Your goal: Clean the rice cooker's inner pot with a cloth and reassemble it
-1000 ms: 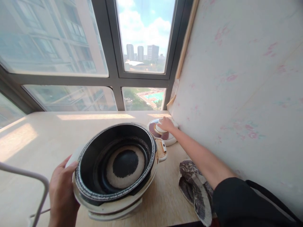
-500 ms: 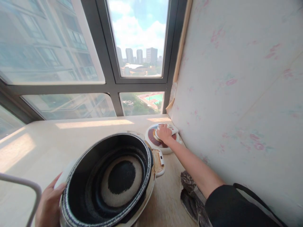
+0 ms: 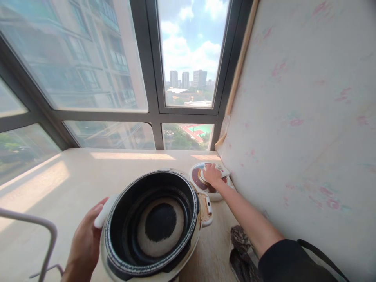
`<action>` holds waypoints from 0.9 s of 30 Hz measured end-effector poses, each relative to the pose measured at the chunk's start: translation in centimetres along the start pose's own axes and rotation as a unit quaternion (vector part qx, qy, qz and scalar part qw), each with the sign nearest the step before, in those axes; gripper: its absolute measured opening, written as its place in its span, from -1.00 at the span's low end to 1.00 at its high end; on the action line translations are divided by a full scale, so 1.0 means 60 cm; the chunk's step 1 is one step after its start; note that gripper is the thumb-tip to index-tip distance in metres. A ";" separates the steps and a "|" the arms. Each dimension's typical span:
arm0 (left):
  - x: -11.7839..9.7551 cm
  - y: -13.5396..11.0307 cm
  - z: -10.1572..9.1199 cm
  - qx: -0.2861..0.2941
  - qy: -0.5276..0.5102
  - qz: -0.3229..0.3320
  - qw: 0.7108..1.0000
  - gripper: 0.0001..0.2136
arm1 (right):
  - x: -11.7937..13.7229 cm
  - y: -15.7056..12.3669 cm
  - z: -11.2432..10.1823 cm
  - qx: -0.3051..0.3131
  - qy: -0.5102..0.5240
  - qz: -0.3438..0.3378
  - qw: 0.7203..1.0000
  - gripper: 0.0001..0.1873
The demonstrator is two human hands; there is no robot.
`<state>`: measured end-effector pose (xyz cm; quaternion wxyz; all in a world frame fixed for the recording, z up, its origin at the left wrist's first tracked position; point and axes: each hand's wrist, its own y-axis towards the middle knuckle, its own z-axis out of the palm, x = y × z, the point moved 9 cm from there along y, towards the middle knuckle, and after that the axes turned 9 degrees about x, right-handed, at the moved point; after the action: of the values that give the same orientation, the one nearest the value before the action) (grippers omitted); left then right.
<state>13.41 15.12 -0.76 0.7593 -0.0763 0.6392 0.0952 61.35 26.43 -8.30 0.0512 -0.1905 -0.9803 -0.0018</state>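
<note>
An electric pressure cooker [image 3: 194, 246] stands on the pale sill, its round black inner pot [image 3: 161, 222] uncovered. Inside, the bottom has a worn grey ring around a dark centre. My left hand [image 3: 88, 235] is closed on the white side handle [image 3: 105, 210] at the cooker's left; its fingertips are partly hidden behind that handle. Beyond the cooker, to the right, its lid [image 3: 196, 181] lies on the sill, white-rimmed with a reddish-brown top. My right hand [image 3: 212, 174] is wrapped round the lid's raised handle. At the cooker's right is a stained, cream side handle [image 3: 205, 209].
A dark patterned cloth [image 3: 241, 250] lies below my right forearm. The floral-papered wall [image 3: 293, 156] rises close on the right, and the grey window frame [image 3: 117, 116] borders the sill [image 3: 88, 176] at the back. A bent grey metal tube [image 3: 48, 225] stands at the left.
The view has shifted, so the scene sits further right and lower. More of my left hand and the white handle shows. My right hand stays on the lid.
</note>
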 end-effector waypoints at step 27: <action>0.071 0.033 0.040 0.100 -0.240 -0.080 0.962 -0.56 | 0.092 -0.099 -0.411 -0.080 0.106 -0.078 0.988 -0.53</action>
<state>15.93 17.83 -4.55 0.8996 -0.0261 0.4357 -0.0150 56.46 22.40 16.86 0.1396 -0.1160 -0.9778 -0.1045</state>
